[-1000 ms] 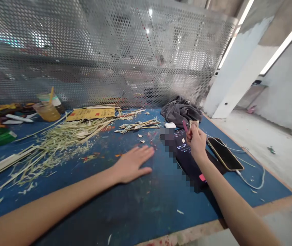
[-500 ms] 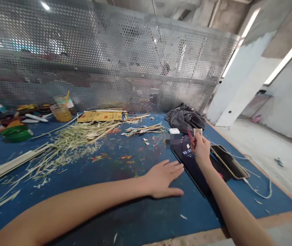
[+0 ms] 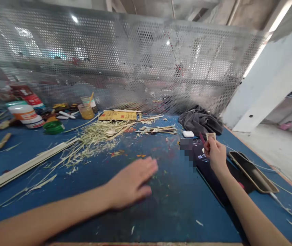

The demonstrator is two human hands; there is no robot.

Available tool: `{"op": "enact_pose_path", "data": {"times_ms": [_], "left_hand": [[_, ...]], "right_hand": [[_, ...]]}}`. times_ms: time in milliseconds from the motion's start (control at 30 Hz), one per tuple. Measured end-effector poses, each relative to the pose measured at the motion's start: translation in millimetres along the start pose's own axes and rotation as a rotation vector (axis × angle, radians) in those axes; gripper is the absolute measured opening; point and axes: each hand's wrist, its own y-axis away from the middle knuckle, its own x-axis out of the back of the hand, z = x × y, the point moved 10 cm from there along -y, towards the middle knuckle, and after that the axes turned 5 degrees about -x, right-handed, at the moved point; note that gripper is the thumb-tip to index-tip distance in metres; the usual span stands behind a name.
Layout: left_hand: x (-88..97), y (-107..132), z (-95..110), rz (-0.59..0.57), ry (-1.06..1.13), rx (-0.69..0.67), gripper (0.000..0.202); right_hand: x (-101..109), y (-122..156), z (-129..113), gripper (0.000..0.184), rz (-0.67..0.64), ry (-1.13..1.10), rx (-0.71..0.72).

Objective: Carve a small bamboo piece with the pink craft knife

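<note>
My left hand (image 3: 135,182) is over the blue table top (image 3: 176,201), fingers stretched out and slightly blurred, with nothing in it. Over the dark tablet (image 3: 207,181), my right hand (image 3: 216,155) is closed in a pinch. From its fingers stick out a small beige piece (image 3: 210,135) and a thin maroon strip (image 3: 202,138); their exact kind is unclear. The tablet's lit screen shows white digits, partly covered by the hand. Right of my forearm, a phone (image 3: 253,172) is plugged into a white cable (image 3: 286,206).
Shavings (image 3: 97,136) and long pale strips (image 3: 33,165) lie to the left. Thin sticks (image 3: 158,129), a white earphone case (image 3: 188,134) and a grey cloth (image 3: 199,119) lie farther back. Jars (image 3: 24,114) and a cup (image 3: 86,111) stand before a perforated metal screen (image 3: 135,61).
My left hand has moved left, away from the tablet's edge. My right hand keeps its pinch over the tablet. The view has turned left, showing more jars.
</note>
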Motion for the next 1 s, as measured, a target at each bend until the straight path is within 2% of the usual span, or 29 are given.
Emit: {"op": "enact_pose_path", "data": {"times_ms": [67,100,133,200,267,333,433,500,567,633,733,867,1000], "left_hand": [[-13.4,24,71,-0.115,0.193,-0.293,0.066],[-19.3,34,95,-0.187,0.275,-0.373,0.059],[-21.4,40,107,-0.223,0.329,-0.398,0.056],[-24.1,44,106,-0.271,0.35,-0.365,0.057],[-21.9,42,80,-0.262,0.298,-0.3,0.063],[-17.4,39,42,-0.23,0.218,-0.246,0.063],[-7.9,41,-42,-0.183,0.018,-0.052,0.055],[15.0,45,-103,-0.058,-0.14,0.155,0.049],[38.5,45,-142,0.05,-0.212,0.267,0.049],[57.4,33,-162,0.13,-0.25,0.305,0.047],[68.9,-7,-169,0.188,-0.244,0.292,0.039],[60.9,-69,-183,0.182,-0.179,0.283,0.031],[54.7,-102,-208,0.182,-0.082,0.284,0.029]], "right_hand": [[-3,3,3,0.052,-0.019,0.023,-0.001],[-4,4,4,0.052,-0.025,0.036,0.0],[-5,5,4,0.052,-0.029,0.048,0.001],[-5,7,5,0.052,-0.032,0.068,0.007],[-4,8,4,0.052,-0.032,0.081,0.013],[-4,9,4,0.052,-0.034,0.089,0.017],[-4,9,4,0.051,-0.038,0.099,0.02],[-5,9,3,0.051,-0.038,0.104,0.023],[-6,10,2,0.05,-0.04,0.108,0.024],[-9,12,1,0.049,-0.045,0.11,0.02],[-15,17,-2,0.049,-0.068,0.118,0.008],[-22,22,-4,0.051,-0.103,0.135,-0.007],[-23,22,-2,0.053,-0.104,0.157,-0.022]]}}
